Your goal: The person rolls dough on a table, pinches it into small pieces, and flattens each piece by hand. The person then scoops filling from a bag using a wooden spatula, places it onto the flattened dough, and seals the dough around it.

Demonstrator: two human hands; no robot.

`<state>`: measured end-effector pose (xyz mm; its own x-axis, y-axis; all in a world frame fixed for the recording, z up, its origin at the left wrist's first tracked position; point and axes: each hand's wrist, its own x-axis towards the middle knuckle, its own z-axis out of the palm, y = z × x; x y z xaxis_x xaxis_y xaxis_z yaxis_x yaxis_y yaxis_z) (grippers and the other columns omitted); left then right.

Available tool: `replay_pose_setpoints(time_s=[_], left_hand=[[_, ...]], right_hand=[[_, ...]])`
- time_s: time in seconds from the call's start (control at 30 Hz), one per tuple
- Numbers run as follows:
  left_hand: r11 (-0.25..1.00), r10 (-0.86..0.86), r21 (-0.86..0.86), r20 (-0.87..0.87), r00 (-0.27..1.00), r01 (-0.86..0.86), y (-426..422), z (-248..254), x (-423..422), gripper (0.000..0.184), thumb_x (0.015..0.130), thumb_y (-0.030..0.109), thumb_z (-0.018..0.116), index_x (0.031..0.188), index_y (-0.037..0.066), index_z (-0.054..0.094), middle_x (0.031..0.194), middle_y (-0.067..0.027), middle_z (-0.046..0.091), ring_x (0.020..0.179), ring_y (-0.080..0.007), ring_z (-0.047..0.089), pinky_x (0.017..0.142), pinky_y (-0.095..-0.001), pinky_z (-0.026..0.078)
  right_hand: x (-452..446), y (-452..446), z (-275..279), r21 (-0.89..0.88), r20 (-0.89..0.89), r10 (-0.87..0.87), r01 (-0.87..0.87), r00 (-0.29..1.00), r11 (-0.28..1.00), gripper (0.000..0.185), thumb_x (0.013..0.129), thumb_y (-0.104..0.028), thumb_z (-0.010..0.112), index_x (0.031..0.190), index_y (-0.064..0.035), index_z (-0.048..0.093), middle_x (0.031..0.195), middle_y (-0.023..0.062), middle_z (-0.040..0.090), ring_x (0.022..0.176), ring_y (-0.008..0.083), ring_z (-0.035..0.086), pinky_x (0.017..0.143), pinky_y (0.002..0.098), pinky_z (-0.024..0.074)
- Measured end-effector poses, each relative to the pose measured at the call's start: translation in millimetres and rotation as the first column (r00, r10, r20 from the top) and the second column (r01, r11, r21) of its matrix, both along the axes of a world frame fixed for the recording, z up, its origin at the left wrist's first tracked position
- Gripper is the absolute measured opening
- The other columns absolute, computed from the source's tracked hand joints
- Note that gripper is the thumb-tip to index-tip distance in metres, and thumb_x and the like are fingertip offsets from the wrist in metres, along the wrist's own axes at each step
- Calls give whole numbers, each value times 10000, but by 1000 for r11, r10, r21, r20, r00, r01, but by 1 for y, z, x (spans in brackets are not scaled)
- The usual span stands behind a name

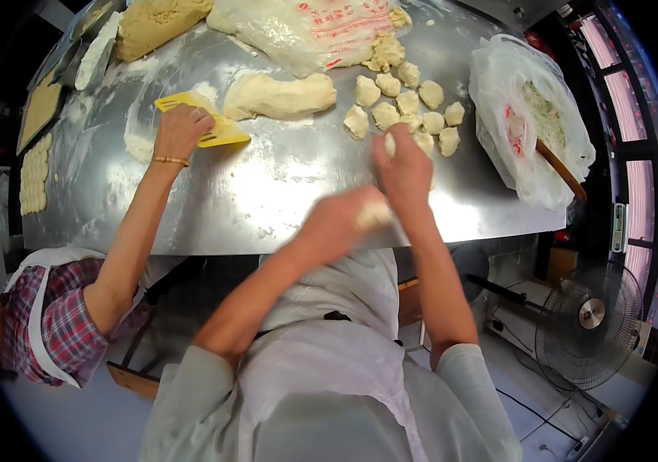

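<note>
My left hand (338, 222) is smeared by motion in front of my waist, near the table's front edge. A pale lump of dough (374, 215) shows at its fingers. Just to the right, my right hand (406, 173) is closed, and a small piece of dough (390, 145) pokes out at its fingertips. Beyond it, several rough dough pieces (385, 116) lie in a loose cluster on the metal table (267, 192). A long, thick roll of dough (279, 96) rests to the left of them.
At the left, another person's hand (182, 127) presses a yellow scraper (225, 132) on the table. A plastic bag of filling (529, 123) with a wooden handle (560, 169) stands right. Plastic-covered dough (290, 35) lies at the back. A fan (591, 314) stands below right.
</note>
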<state>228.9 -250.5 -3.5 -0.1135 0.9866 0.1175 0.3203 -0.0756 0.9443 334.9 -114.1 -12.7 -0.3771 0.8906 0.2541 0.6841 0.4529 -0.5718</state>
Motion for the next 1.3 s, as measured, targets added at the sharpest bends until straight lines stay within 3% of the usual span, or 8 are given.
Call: replay_pose_setpoints(time_s=[0.2,0.33,0.47,0.5,0.67,0.83,1.03,1.3], left_hand=[[928,310,-351,537,785,-126,3,16,-25,286,1028,186,697,1292,127,601,911,-4,609,799,-97,586,712,-271,509],[973,230,-182,840,491,-144,9,-3,-33,284,1088,213,617,1324,59,582,940,-22,620,830,-102,592,774,-260,513],[946,320,-256,833,451,-199,9,-7,-35,422,1107,241,574,1476,46,512,1206,-94,655,1068,-162,632,952,-299,515],[945,325,-259,819,473,-200,14,-3,-30,462,1111,242,561,1515,35,476,1275,-107,641,1121,-180,625,986,-319,509],[956,267,-293,863,429,-5,7,13,-5,721,1077,301,627,1672,86,282,1557,-118,498,1408,-208,487,1156,-350,407],[972,-2,-219,341,940,81,0,31,-2,864,953,183,782,1667,100,303,1455,-132,597,1301,-225,589,1109,-353,457],[954,-36,-287,178,983,87,6,17,11,448,913,28,700,1346,31,586,1118,-73,704,1013,-159,648,919,-334,531],[902,-132,-345,355,926,260,27,10,35,277,907,27,679,1181,22,645,1017,-63,709,937,-165,663,845,-327,538]], right_hand=[[10,13,19,-56,-319,-24,6,948,998,265,962,-254,764,1083,-59,633,900,188,698,846,383,694,744,438,531],[15,16,-9,66,-5,126,-126,992,990,437,950,-229,774,1320,-53,622,1193,200,645,1047,369,662,850,414,536],[31,-8,29,52,-198,-16,27,980,998,550,899,-191,814,1388,-54,603,1226,158,617,1057,327,640,911,406,523],[26,-18,47,-296,-131,-53,12,990,955,530,886,-163,822,1351,-45,596,1139,123,631,958,266,635,868,371,532],[23,-46,49,-571,-460,190,-453,867,684,406,917,-156,796,1238,-44,574,1024,89,641,862,159,616,766,310,535],[43,-47,40,-636,-577,-52,-409,815,654,322,960,-211,761,1171,-64,567,1028,102,677,896,169,665,775,343,553],[60,-46,56,40,-113,410,-408,905,912,327,925,-203,768,1163,-63,595,989,146,688,824,336,683,729,396,555],[75,-48,30,-47,-295,225,-249,929,967,208,913,-188,765,1017,-51,649,872,134,677,744,370,670,662,401,545]])
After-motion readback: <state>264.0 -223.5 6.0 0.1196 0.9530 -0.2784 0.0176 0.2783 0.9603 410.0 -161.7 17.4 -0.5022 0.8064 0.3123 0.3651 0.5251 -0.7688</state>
